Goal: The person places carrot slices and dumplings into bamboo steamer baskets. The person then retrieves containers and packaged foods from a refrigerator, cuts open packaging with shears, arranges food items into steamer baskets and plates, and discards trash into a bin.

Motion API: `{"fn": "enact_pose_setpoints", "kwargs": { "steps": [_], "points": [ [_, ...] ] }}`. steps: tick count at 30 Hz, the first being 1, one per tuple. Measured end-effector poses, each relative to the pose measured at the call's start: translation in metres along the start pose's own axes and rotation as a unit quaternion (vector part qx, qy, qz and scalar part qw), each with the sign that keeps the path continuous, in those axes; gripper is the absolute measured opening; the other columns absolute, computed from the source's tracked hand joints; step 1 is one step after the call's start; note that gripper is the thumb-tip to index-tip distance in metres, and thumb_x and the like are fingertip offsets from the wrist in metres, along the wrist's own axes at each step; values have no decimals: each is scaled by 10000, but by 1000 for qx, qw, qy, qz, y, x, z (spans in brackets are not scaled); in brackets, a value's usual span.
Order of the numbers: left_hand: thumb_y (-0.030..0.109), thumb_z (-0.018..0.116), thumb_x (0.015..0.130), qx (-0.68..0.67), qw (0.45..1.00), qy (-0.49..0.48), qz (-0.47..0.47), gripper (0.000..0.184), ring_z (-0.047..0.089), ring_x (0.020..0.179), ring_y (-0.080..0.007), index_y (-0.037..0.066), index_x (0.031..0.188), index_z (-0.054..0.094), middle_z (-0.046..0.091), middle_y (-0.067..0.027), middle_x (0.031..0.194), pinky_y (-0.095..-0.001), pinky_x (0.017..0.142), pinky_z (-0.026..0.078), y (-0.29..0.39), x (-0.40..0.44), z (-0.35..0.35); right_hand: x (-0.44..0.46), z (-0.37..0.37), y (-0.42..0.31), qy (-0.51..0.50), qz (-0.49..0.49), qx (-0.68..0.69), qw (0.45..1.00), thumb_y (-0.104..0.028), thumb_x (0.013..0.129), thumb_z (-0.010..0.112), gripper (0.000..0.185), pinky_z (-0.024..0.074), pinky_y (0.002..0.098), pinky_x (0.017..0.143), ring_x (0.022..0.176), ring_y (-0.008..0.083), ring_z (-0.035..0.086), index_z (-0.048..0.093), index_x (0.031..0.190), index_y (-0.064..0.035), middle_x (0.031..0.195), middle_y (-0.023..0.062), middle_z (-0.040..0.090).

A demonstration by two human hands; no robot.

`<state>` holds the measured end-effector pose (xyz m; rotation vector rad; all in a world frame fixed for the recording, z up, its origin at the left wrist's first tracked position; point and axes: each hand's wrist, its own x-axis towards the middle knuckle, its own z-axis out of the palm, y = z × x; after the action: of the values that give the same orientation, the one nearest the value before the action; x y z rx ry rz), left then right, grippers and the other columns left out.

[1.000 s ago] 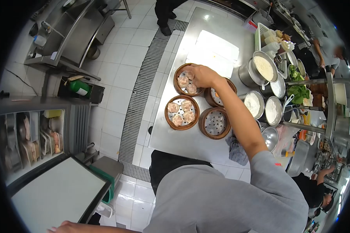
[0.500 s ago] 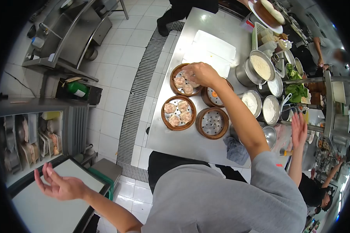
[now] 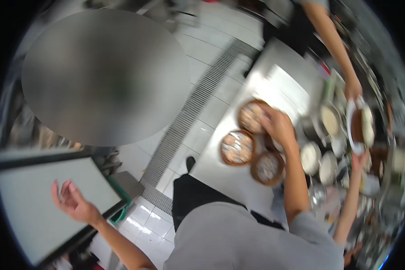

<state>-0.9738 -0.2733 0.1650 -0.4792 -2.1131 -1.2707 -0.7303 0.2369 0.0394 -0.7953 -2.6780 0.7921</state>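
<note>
Steel table (image 3: 243, 186), dumplings (image 3: 250, 119) beside right grip (image 3: 279, 127)

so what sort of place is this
Most likely a commercial kitchen: round brown steamer baskets, some holding pale round dumplings, on a shiny metal worktable, with a long grey grated floor drain crossing the white tiles.

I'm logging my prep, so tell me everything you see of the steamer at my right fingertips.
The steamer is round and shallow, with a brown rim that looks like wood or bamboo. It sits open on the metal table, just beyond another filled steamer. Several pale dumplings lie inside; blur hides the exact count. Your right hand is over its right side; whether it touches a dumpling can't be told.
</note>
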Motion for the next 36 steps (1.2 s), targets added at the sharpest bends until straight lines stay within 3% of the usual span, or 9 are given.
{"fn": "enact_pose_setpoints", "kwargs": {
  "steps": [3, 5, 8, 10, 11, 15, 25, 34, 36],
  "points": [
    [-52, 575, 928, 45, 999, 25, -1, 459, 600, 984, -180, 24, 1365, 459, 507, -116, 1364, -316, 899, 486, -20, 13, -29, 15, 28, -75, 78, -145, 10, 986, -317, 833, 756, 368, 453, 443, 570, 582, 348, 596, 649, 637, -26, 601, 169, 606],
    [-29, 580, 920, 30, 997, 66, -5, 425, 601, 972, -172, 27, 1332, 494, 494, -117, 1359, -315, 899, 489, -21, 28, -32, 27, 60, -116, 12, -152, -28, 988, -250, 806, 757, 381, 461, 443, 586, 523, 348, 580, 599, 535, -33, 526, 159, 559],
    [-35, 605, 894, 29, 995, 89, 23, 431, 599, 969, -158, 19, 1311, 510, 450, -131, 1365, -308, 874, 502, -32, 59, -34, 60, 108, -156, -87, -201, -23, 975, -163, 775, 733, 161, 503, 436, 680, 677, 352, 644, 715, 867, -32, 730, 182, 661],
    [-33, 618, 882, 22, 992, 119, 46, 425, 600, 970, -162, 20, 1294, 529, 447, -133, 1364, -312, 871, 508, -37, 87, -39, 85, 132, -198, -62, -329, -90, 938, -107, 735, 733, 677, 525, 434, 756, 861, 360, 674, 527, 1380, -88, 1048, 210, 681],
    [-25, 625, 879, 26, 991, 115, 63, 412, 600, 970, -163, 22, 1279, 541, 448, -130, 1363, -315, 869, 511, -41, 106, -57, 95, 136, -233, -45, -381, -132, 914, -75, 731, 730, 993, 540, 439, 780, 936, 375, 662, 201, 1567, -158, 1240, 215, 614],
    [-33, 617, 882, 55, 987, 102, 108, 408, 592, 995, -159, 30, 1279, 544, 444, -118, 1389, -306, 862, 503, -75, 177, -96, 144, 127, -379, -147, -342, -13, 928, -86, 751, 741, 827, 522, 478, 842, 1003, 421, 630, 374, 1489, -146, 1218, 192, 616],
    [16, 647, 900, -71, 970, 143, 183, 369, 619, 966, -136, 23, 1257, 553, 507, -99, 1330, -281, 822, 512, -115, 372, -192, 232, 109, -693, 6, -565, 138, 813, -133, 805, 728, 507, 545, 412, 801, 884, 320, 671, 604, 1294, -82, 1094, 151, 685],
    [54, 652, 923, -73, 985, 156, 13, 313, 604, 983, -107, -9, 1222, 585, 633, -75, 1133, -278, 844, 498, -207, 376, -193, 347, 244, -824, -108, -589, 157, 785, -304, 930, 652, 427, 520, 400, 891, 1007, 331, 664, 622, 1265, -41, 1154, 186, 672],
    [169, 610, 960, 114, 993, 7, -31, 299, 601, 1079, -177, -18, 1194, 629, 647, -99, 1164, -325, 945, 470, -229, 380, -183, 375, 295, -849, -108, -602, 159, 775, -335, 952, 614, 432, 498, 404, 930, 1057, 337, 645, 621, 1265, -38, 1197, 192, 651]
  ]
}}
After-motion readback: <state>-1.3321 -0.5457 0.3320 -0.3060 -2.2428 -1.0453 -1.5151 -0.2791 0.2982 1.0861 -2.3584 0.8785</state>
